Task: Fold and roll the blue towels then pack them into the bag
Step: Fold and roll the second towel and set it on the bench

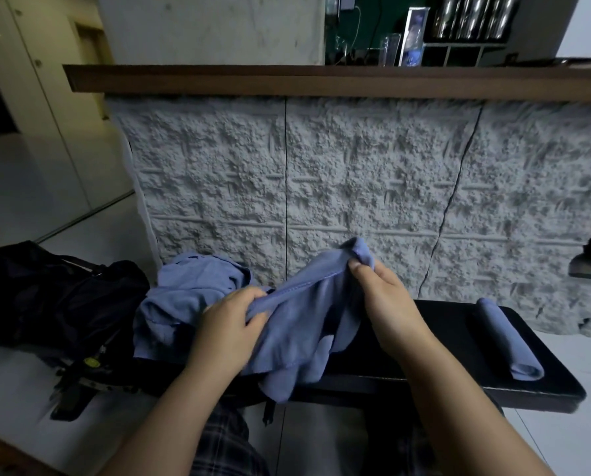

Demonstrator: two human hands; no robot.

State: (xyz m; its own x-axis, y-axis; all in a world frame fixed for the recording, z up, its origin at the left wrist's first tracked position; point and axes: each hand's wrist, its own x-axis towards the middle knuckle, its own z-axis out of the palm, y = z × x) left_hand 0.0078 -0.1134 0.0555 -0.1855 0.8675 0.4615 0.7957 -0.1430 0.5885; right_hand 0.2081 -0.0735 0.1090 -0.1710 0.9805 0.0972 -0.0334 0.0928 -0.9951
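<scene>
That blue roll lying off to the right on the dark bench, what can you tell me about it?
The rolled towel is soft blue cloth wound into a snug tube. It lies flat on the black bench, running from the far side toward the near right edge, its open end facing the camera. Neither hand touches it; it lies apart from the other towels.

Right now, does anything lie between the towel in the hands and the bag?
Yes. A pile of loose towels lies on the bench between the held towel and the bag at the left end.
</scene>
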